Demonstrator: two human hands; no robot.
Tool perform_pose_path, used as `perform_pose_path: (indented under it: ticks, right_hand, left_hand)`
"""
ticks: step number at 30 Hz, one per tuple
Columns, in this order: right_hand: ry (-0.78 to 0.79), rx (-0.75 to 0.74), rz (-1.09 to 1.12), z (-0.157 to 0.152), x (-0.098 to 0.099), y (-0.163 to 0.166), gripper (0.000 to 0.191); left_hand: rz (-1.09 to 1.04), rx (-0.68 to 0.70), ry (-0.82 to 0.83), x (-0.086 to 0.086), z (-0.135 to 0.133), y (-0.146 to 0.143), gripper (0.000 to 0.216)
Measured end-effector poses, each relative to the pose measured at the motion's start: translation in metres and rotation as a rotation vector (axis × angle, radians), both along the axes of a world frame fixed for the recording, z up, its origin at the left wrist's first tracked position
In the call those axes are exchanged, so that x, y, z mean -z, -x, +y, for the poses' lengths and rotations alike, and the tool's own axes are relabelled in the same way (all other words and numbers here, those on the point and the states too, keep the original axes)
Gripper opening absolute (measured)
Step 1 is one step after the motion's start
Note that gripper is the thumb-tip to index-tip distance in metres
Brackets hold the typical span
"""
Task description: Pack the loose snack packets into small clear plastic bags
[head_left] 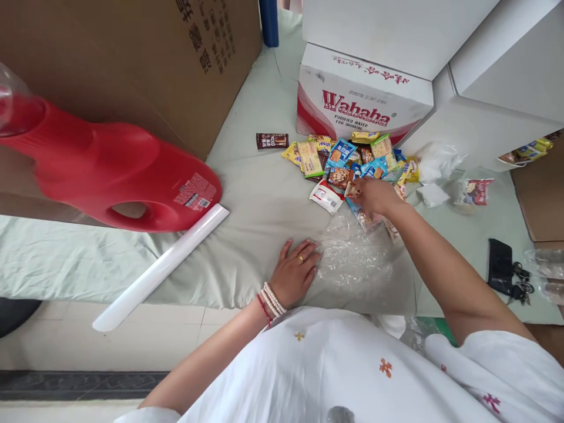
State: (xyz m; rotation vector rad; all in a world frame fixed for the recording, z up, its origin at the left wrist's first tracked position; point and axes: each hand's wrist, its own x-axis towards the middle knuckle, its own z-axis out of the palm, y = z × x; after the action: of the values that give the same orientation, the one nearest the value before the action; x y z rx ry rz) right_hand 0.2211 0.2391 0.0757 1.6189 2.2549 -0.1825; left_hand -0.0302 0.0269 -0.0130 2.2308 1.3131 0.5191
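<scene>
My left hand (296, 273) lies on the green cloth at the near side, fingers stretched out, holding nothing. Its fingertips reach the edge of a crumpled clear plastic bag (352, 255). At the near right of a heap of wrapped snacks (341, 176), my right hand (374, 197) has its fingers closed on a small brown-and-cream snack packet (352, 190). Part of that packet is hidden by the fingers. A white-and-red packet (326, 197) lies just left of it. Apart from the heap, a dark brown cocoa snack packet (272, 141) lies to the left.
Behind the heap stands a Wahaha water carton (365, 97). A big red plastic jug (132, 170) and a long white strip (163, 267) lie at left, beside a large brown box (132, 64). Keys (522, 282) and a black pouch (500, 264) are at right.
</scene>
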Motion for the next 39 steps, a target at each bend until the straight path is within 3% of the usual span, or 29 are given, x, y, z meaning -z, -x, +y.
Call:
perform_pose_path:
  ticks: [4, 9, 13, 17, 20, 23, 26, 30, 33, 39]
  right_hand:
    - [-0.158, 0.020, 0.122, 0.020, 0.003, 0.017, 0.053]
    - [-0.077, -0.036, 0.043, 0.044, 0.017, 0.044, 0.059]
    - [-0.116, -0.027, 0.037, 0.034, 0.014, 0.042, 0.052]
    - [-0.249, 0.054, 0.287, -0.004, -0.019, 0.022, 0.056]
    - [-0.365, 0.073, 0.555, -0.055, -0.048, -0.003, 0.062]
    - [-0.260, 0.046, 0.741, -0.115, -0.061, -0.027, 0.060]
    - [-0.072, 0.025, 0.727, -0.163, -0.051, -0.034, 0.056]
    - [0.125, -0.005, 0.389, -0.190, -0.020, -0.014, 0.049]
    - [0.142, -0.029, 0.212, -0.195, -0.002, 0.003, 0.045]
    - [0.076, -0.017, 0.217, -0.198, 0.008, 0.008, 0.046]
  left_hand:
    - [0.038, 0.002, -0.014, -0.001, 0.001, 0.000, 0.035]
    - [0.046, -0.035, -0.047, -0.001, 0.000, 0.002, 0.043]
    - [0.063, -0.067, -0.055, -0.001, 0.001, 0.001, 0.044]
    - [0.139, -0.054, -0.048, -0.001, -0.005, -0.003, 0.045]
    - [0.181, -0.048, -0.044, -0.003, -0.018, -0.005, 0.055]
    - [0.214, -0.083, -0.020, -0.006, -0.031, -0.006, 0.062]
    - [0.255, -0.135, -0.013, -0.009, -0.039, -0.008, 0.072]
    - [0.289, -0.151, -0.015, -0.014, -0.034, -0.009, 0.066]
    - [0.308, -0.218, -0.005, -0.015, -0.021, -0.007, 0.057]
    - [0.394, -0.218, -0.030, -0.005, -0.008, -0.003, 0.063]
